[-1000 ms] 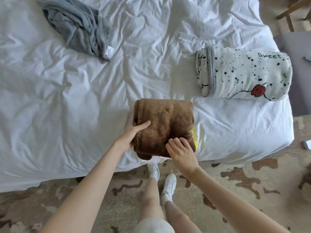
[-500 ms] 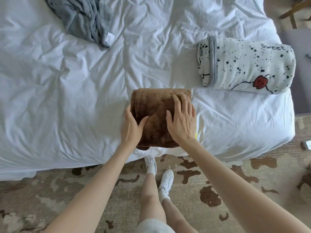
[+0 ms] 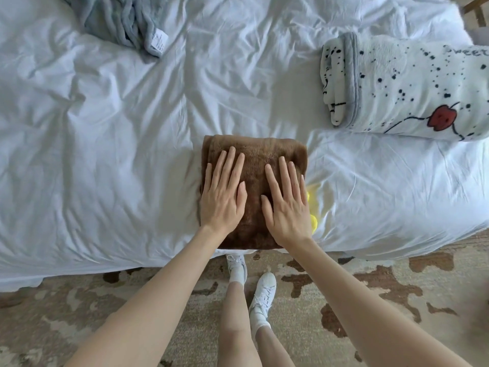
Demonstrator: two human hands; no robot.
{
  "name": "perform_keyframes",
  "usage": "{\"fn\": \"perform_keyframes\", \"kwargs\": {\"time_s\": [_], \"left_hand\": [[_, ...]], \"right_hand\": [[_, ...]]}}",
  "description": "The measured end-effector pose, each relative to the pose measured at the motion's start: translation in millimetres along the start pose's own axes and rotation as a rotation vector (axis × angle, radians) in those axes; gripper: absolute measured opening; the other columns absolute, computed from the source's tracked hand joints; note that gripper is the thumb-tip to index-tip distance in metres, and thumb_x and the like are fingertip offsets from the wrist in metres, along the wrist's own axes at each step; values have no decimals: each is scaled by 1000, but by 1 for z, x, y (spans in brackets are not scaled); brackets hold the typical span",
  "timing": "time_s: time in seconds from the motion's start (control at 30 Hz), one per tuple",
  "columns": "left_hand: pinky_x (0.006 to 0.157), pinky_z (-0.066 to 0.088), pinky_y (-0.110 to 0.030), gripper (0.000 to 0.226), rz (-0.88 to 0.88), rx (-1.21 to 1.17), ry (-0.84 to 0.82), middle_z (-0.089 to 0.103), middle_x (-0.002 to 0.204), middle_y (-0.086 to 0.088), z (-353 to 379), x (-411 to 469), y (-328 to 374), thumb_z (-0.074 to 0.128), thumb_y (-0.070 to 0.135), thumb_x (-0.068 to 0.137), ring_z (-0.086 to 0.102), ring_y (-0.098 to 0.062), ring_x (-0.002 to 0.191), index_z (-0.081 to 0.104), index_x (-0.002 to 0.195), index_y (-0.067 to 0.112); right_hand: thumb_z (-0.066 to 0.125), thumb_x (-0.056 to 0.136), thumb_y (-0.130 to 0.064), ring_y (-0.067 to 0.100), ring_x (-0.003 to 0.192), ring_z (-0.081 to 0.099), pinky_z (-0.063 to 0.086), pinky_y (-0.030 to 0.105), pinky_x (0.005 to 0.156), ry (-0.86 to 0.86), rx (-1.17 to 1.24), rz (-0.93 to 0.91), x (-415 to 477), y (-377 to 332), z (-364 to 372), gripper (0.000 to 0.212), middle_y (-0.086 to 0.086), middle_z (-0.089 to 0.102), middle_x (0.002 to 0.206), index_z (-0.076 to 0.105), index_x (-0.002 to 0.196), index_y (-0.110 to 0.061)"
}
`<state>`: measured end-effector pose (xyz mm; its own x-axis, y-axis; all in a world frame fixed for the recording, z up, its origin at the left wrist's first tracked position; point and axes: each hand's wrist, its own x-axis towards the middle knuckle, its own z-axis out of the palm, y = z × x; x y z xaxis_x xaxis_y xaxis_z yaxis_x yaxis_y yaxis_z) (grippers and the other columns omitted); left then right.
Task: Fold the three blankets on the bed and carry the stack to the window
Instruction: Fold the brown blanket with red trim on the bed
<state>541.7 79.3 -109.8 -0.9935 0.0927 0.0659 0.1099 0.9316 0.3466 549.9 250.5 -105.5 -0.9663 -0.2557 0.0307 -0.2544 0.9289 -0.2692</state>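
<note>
A brown fleece blanket (image 3: 255,149) lies folded into a thick rectangle at the near edge of the bed (image 3: 105,154). My left hand (image 3: 222,194) and my right hand (image 3: 287,202) both rest flat on top of it, side by side, fingers spread, gripping nothing. A white blanket with black speckles and a red apple print (image 3: 407,88) lies folded at the bed's right side. A grey blanket (image 3: 119,19) lies crumpled and unfolded at the top left, with a white label showing.
Something yellow (image 3: 312,207) peeks out under the brown blanket's right edge. A patterned beige and brown rug (image 3: 370,292) covers the floor, where my legs and white shoes (image 3: 262,295) stand. A wooden chair leg (image 3: 476,6) shows at top right.
My hands went from gripping the brown blanket's near edge and side to lying flat on its top. The blanket now sits flatter and squarer.
</note>
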Motion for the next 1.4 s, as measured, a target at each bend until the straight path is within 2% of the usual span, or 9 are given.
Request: {"fn": "perform_keyframes", "kwargs": {"time_s": [0.47, 0.63, 0.77, 0.87, 0.97, 1.07, 1.17, 1.3, 1.4], "left_hand": [[117, 21, -56, 55, 32, -172, 165, 27, 160, -7, 27, -3, -11, 28, 31, 98, 19, -21, 150, 35, 150, 13], [118, 26, -44, 58, -84, -394, 152, 31, 158, 2, -23, 1, 2, 55, 30, 95, 25, -13, 147, 35, 148, 15], [118, 28, -40, 92, -458, -612, -6, 30, 153, 3, -55, -5, -10, 79, 43, 76, 30, -13, 142, 26, 149, 22], [103, 46, -33, 112, -796, -896, -287, 41, 147, -1, -63, -4, -25, 89, 46, 61, 50, -14, 126, 24, 148, 19], [78, 51, -21, 96, -865, -1040, -399, 61, 121, 6, -57, 2, -33, 92, 39, 56, 62, -6, 101, 39, 134, 20], [79, 54, -28, 83, -913, -1157, -491, 69, 116, -2, -54, 10, -40, 95, 32, 54, 69, -18, 99, 54, 124, 16], [86, 56, -34, 64, -881, -1198, -605, 74, 110, -5, -65, 15, -39, 94, 28, 52, 72, -19, 97, 70, 111, 16], [90, 54, -33, 78, -692, -1154, -416, 72, 114, 1, -104, 49, -26, 93, 21, 53, 68, -16, 106, 59, 123, 19], [87, 52, -20, 86, -503, -1093, -180, 65, 118, 9, -149, 92, -12, 94, 13, 55, 63, 0, 105, 47, 125, 26]], "right_hand": [[41, 96, -38, 23, 151, 8, 15, 49, 121, 148, 143, -55, 0, 10, 30, 62, 4, 12, 163, 24, 154, -23], [64, 85, -50, 6, 143, 24, 29, 32, 114, 93, 553, 228, 23, 13, -31, 83, -11, 22, 157, 17, 151, -32], [83, 71, -41, 4, 103, 60, 52, 12, 73, -306, 1215, 747, 56, 30, -72, 90, -2, 54, 133, 30, 142, -25], [88, 64, -34, 14, 103, 68, 53, 28, 91, -656, 1227, 675, 69, 46, -77, 74, -1, 69, 118, 50, 127, -25], [92, 56, -30, 18, 106, 69, 49, 36, 101, -804, 1222, 605, 74, 51, -72, 73, 0, 72, 115, 60, 121, -25], [92, 52, -29, 20, 107, 68, 49, 39, 101, -724, 1243, 670, 72, 51, -66, 84, 1, 72, 115, 56, 128, -23], [90, 58, -24, 20, 103, 70, 51, 40, 99, -698, 1242, 662, 70, 48, -71, 71, 2, 73, 111, 60, 123, -18], [88, 58, -14, 19, 104, 69, 56, 29, 84, -553, 1288, 589, 90, 45, -111, 70, 0, 74, 109, 61, 121, -20], [87, 60, -6, 16, 105, 68, 54, 30, 81, -345, 1295, 510, 124, 35, -153, 73, -3, 73, 111, 58, 124, -24]]}}
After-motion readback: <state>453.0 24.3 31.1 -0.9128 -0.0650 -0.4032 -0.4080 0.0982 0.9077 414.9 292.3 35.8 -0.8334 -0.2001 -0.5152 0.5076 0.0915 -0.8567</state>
